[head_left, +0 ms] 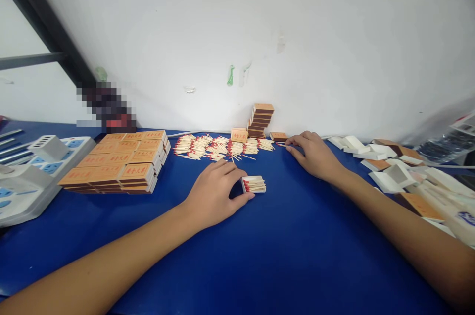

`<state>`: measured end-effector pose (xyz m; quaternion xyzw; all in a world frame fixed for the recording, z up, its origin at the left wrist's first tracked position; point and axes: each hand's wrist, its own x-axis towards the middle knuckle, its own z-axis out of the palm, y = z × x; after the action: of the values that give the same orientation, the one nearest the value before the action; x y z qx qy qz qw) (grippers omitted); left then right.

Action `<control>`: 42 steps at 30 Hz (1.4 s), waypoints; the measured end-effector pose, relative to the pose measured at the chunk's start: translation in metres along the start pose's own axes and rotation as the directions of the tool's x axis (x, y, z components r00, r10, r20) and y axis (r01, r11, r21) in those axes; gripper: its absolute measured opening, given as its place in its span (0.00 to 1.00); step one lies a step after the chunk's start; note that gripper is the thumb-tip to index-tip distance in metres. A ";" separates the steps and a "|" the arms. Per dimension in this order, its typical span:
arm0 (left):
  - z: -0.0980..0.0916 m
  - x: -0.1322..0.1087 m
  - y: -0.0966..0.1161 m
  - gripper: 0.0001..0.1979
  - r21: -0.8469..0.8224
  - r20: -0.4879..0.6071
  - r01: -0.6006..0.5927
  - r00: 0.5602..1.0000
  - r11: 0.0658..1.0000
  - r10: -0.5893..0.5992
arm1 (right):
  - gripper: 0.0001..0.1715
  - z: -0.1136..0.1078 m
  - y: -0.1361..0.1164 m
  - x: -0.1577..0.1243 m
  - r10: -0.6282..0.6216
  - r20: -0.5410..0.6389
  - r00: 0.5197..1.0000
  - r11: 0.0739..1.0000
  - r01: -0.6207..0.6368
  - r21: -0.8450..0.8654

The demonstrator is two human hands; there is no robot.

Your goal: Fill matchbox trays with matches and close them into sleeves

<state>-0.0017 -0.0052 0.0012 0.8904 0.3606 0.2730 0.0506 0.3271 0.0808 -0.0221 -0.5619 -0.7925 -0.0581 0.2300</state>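
My left hand point(218, 193) grips the left end of a small white matchbox tray point(255, 191) between thumb and fingers. Matchsticks point(256, 184) with red heads lie inside the tray. Farther back, my right hand point(311, 154) is closed at the fingertips on a matchstick point(281, 144) near the table surface. To its left spreads a row of loose matches point(200, 147). Behind them leans a stack of orange and brown matchboxes point(261, 121), with one matchbox point(239, 135) propped in front. A single matchbox point(278, 136) lies just beyond my right fingertips.
Stacked matchboxes point(115, 164) fill the left side, beside a white power strip point(55, 166) with plugged adapters. At right lie empty white trays point(393, 176) and box sleeves point(419, 205), next to a clear plastic bottle point(438, 145). A white wall point(315, 47) rises behind the blue table point(282, 255).
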 end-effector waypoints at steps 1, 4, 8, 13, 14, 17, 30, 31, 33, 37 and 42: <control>0.000 0.000 0.000 0.14 0.000 0.000 -0.001 1.000 1.000 0.001 | 0.15 0.001 0.001 0.001 0.000 -0.001 1.000 1.000 0.000 0.012; 0.000 0.000 0.000 0.14 -0.008 -0.003 0.005 1.000 1.000 -0.005 | 0.13 0.002 0.005 0.003 -0.006 0.011 1.000 0.999 0.005 0.052; 0.000 0.000 0.000 0.14 -0.014 0.005 0.009 1.000 1.000 -0.009 | 0.15 -0.006 0.004 0.004 -0.023 0.075 0.997 0.994 0.015 0.109; -0.001 0.000 0.000 0.13 -0.007 -0.004 0.020 1.000 1.000 -0.020 | 0.14 -0.031 -0.039 -0.007 -0.136 0.064 0.989 0.972 0.121 0.199; -0.001 0.000 -0.001 0.13 -0.007 -0.009 0.018 1.000 1.000 -0.018 | 0.13 -0.036 -0.053 -0.011 -0.175 0.062 0.983 0.963 0.158 0.221; 0.000 0.001 0.000 0.13 -0.010 -0.013 0.011 1.000 1.000 -0.011 | 0.10 -0.045 -0.092 -0.024 -0.285 0.088 0.954 0.927 0.252 0.277; -0.001 0.001 0.001 0.13 -0.019 0.010 0.018 1.000 1.000 -0.017 | 0.04 -0.045 -0.109 -0.032 -0.299 0.192 0.935 0.918 0.226 0.327; -0.001 0.001 0.001 0.13 -0.018 0.011 0.019 1.000 1.000 -0.019 | 0.04 -0.046 -0.108 -0.031 -0.287 0.221 0.932 0.917 0.201 0.343; -0.001 0.001 0.001 0.13 -0.019 0.018 0.021 1.000 1.000 -0.020 | 0.05 -0.046 -0.107 -0.031 -0.271 0.270 0.924 0.915 0.160 0.371; 0.000 0.001 0.001 0.13 -0.035 0.017 0.020 1.000 0.999 -0.020 | 0.06 -0.037 -0.107 -0.032 -0.268 0.298 0.916 0.896 0.124 0.426; 0.000 0.001 0.001 0.13 -0.036 0.023 0.017 1.000 0.999 -0.016 | 0.08 -0.031 -0.111 -0.035 -0.276 0.253 0.927 0.875 0.134 0.464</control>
<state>-0.0007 -0.0054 0.0018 0.8894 0.3624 0.2690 0.0728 0.2435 -0.0005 0.0085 -0.4091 -0.8669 0.1869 0.2151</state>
